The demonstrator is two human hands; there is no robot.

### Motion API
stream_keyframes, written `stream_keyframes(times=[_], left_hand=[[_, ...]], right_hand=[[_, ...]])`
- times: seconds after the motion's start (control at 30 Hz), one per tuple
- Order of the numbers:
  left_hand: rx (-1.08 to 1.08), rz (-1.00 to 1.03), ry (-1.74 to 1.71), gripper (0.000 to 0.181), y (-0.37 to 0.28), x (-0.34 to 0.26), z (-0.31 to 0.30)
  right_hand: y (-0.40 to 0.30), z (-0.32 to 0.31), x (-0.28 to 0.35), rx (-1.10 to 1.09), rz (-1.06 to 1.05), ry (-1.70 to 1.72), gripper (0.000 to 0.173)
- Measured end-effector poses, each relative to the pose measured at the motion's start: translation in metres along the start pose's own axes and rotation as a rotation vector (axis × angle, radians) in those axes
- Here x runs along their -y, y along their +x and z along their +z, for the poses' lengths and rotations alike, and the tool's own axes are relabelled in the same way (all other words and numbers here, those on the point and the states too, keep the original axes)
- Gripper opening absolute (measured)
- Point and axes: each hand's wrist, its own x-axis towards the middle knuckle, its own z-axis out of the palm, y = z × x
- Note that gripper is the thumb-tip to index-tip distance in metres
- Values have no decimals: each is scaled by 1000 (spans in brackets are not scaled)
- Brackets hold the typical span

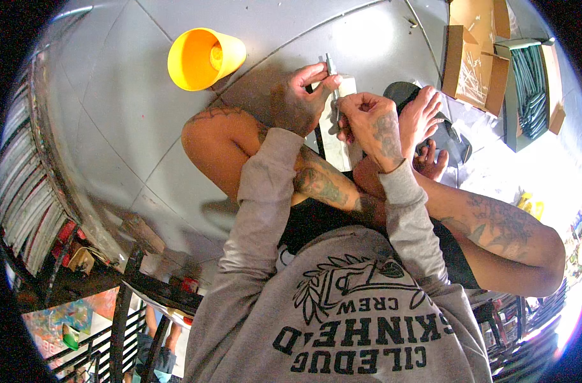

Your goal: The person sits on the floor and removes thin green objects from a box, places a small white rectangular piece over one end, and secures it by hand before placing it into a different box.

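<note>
My left hand [309,95] pinches the upper part of a slim, pen-like grey tube [330,65] between thumb and fingers, its tip pointing away from me. Close by on the right, my right hand [371,125] has its fingers closed around the lower end of the same slim piece; the fingertips partly hide what they grip. Under both hands lies a pale, flat, oblong piece [339,151], partly covered by them. Beyond my left hand, a yellow plastic cup [190,60] lies on its side or stands tilted in the view, with something orange inside.
At the right, an open cardboard box [496,84] holds thin white sticks, beside a box of many dark slim pieces [531,91]. My bare feet and a black sandal [401,93] are right of my hands. A person stands beyond the railing [123,330] at lower left.
</note>
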Motion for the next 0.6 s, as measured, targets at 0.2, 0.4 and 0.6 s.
stream_keyframes(times=[0.2,0.4,0.6], left_hand=[[-5,20,-66,46,2,8,-3],[5,-11,-12,54,10,13,-8],[-2,41,-26,58,13,25,-8]], right_hand=[[-7,2,1,-53,-148,-234,30],[1,3,-5,-119,-237,-425,31],[5,4,-11,-148,-369,-506,31]])
